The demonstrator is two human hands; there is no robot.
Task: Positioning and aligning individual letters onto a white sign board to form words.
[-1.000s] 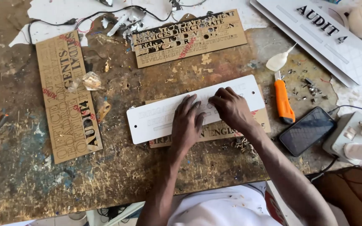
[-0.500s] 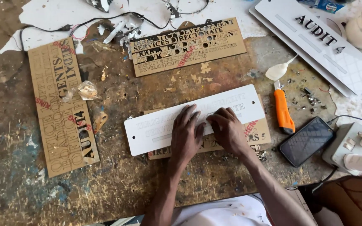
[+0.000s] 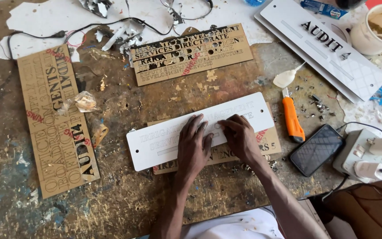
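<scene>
A long white sign plate [image 3: 155, 141] with pale cut-out letters lies slanted on the worn wooden table [image 3: 124, 194]. It rests on a brown board [image 3: 268, 144] with cut lettering. My left hand [image 3: 194, 144] lies flat on the plate's middle, fingers spread. My right hand [image 3: 239, 137] presses down beside it, fingers curled on the plate's lettering. Neither hand lifts anything.
An orange utility knife [image 3: 293, 118] and a dark phone [image 3: 317, 149] lie to the right, next to a white power strip [image 3: 365, 155]. Two brown stencil boards [image 3: 56, 119] [image 3: 191, 53] lie left and behind. White sign plates [image 3: 328, 44] and a tub [image 3: 379, 28] sit far right.
The view has drifted slightly. My hands have slid a little along the white plate and stay pressed on it; the plate has not moved on the table.
</scene>
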